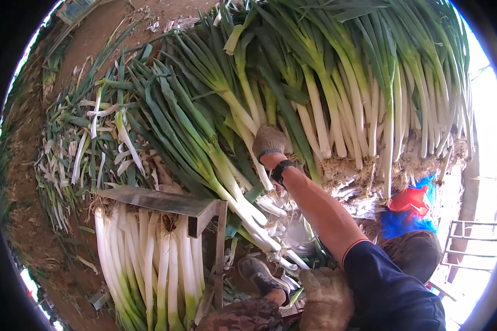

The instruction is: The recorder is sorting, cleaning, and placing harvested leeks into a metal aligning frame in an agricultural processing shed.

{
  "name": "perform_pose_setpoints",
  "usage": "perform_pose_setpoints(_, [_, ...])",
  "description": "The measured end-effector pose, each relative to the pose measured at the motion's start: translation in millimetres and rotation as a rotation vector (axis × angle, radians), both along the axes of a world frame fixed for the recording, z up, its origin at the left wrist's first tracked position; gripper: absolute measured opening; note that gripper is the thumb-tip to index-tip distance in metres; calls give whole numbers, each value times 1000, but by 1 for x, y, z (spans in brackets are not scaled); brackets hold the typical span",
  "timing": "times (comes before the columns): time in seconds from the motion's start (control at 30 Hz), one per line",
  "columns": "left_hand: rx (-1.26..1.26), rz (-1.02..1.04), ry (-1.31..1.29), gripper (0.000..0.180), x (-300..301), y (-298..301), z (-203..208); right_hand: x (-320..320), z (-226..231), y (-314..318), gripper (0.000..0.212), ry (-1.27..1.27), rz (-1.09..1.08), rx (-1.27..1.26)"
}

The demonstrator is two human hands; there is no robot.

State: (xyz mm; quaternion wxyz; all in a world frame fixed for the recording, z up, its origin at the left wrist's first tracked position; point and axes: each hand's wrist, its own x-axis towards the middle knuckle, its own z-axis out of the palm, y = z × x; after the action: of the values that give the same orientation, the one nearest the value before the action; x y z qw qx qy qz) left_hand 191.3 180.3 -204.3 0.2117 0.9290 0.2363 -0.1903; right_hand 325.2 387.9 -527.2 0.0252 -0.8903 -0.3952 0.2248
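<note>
My right hand [269,140], in a brownish knitted work glove with a dark band at the wrist, reaches out over a heap of long green onions. Its fingers are closed around the pale stalk of a green onion [242,113] at the near left of the heap. My left hand [326,298], in a tan glove, is low in front of me beside the dark blue sleeve; its fingers do not show clearly. Between the hands, several large green onions [221,171] lie slanting, white ends toward me, leaves pointing far left.
A metal stand [204,208] at left holds a bundle of white-stalked green onions [154,259]. Peeled leaves and scraps [102,132] cover the soil at far left. A larger row of green onions [370,94] fills the far right. Near my knee [414,254] lies a red and blue bag [411,204].
</note>
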Motion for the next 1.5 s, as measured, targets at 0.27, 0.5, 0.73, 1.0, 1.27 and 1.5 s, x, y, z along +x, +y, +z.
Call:
perform_pose_setpoints(0.27, [-10,-42,-9,44,0,2,5,42,-63,19,51,343,114,-173])
perform_pose_setpoints(0.5, [-31,-37,24,44,-3,-1,4,37,-71,-5,58,687,68,42])
perform_pose_setpoints(0.73, [-37,-3,15,44,-10,-15,7,68,38,-30,46,1153,56,158])
perform_pose_setpoints(1.0, [25,-48,1,44,-21,-59,34,71,28,-96,48,764,168,155])
perform_pose_setpoints(1.27, [135,-13,-69,42,-44,-103,48,60,142,-81,35,89,402,-192])
perform_pose_setpoints(1.5, [294,5,-100,40,-45,-161,53,123,253,-240,27,-520,463,-66])
